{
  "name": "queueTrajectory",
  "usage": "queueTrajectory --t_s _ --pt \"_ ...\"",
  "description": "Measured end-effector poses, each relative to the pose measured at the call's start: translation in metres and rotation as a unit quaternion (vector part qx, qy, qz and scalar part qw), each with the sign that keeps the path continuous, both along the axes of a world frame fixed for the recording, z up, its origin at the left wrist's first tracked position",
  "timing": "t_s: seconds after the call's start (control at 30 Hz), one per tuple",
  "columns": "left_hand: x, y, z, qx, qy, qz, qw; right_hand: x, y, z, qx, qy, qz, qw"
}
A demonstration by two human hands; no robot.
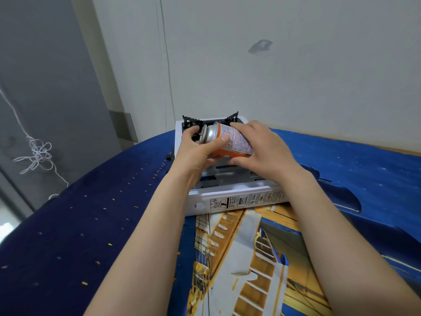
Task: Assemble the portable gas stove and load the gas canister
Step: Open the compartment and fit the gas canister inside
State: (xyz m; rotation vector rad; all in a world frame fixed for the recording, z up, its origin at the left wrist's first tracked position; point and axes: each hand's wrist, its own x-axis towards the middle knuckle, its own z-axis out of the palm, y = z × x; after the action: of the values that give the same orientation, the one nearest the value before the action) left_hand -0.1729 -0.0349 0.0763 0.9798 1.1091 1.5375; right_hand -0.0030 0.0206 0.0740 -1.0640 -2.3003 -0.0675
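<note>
The gas canister (230, 142) is orange with a white printed label and a bare silver top. The stove (237, 197) is white with black pan supports and a black-on-white warning label. The cloth (91, 224) is deep blue with small yellow flecks; at 6 o'clock it carries a yellow-and-white print.

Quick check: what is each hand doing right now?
Left hand: closed on the valve end of the gas canister.
Right hand: closed around the canister's body, above the stove.

One canister (230, 140); one stove (237, 197); two hands
</note>
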Motion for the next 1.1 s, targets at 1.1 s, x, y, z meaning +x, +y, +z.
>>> queueTrajectory --t_s 1.1 --pt "-0.031 0.007 -0.022 -0.018 0.709 0.205 0.675 -0.007 0.005 -0.013 0.060 -0.108 -0.030 0.992"
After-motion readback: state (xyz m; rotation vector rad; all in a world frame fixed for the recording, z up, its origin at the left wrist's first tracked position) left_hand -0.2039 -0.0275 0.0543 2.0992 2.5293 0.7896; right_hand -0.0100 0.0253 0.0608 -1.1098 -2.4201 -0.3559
